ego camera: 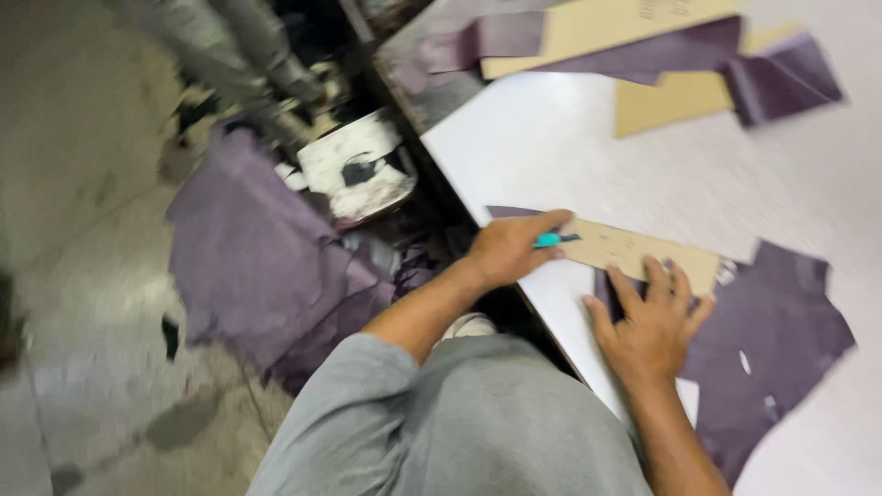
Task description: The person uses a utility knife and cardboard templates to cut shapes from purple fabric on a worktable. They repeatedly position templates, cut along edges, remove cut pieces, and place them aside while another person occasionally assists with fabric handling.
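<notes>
purple leather (pixel 772 331) lies flat on the white worktop (pixel 570 147) under the right hand (pixel 652 326), fingers spread, pressing a tan card template (pixel 643 250) down on it. the left hand (pixel 510 248) is closed round a teal-handled tool (pixel 551 240) at the template's edge, so tracing or cutting looks under way; the next stroke needs the card held steady. more card patterns (pixel 606 23) and purple pieces (pixel 781 78) lie farther off.
</notes>
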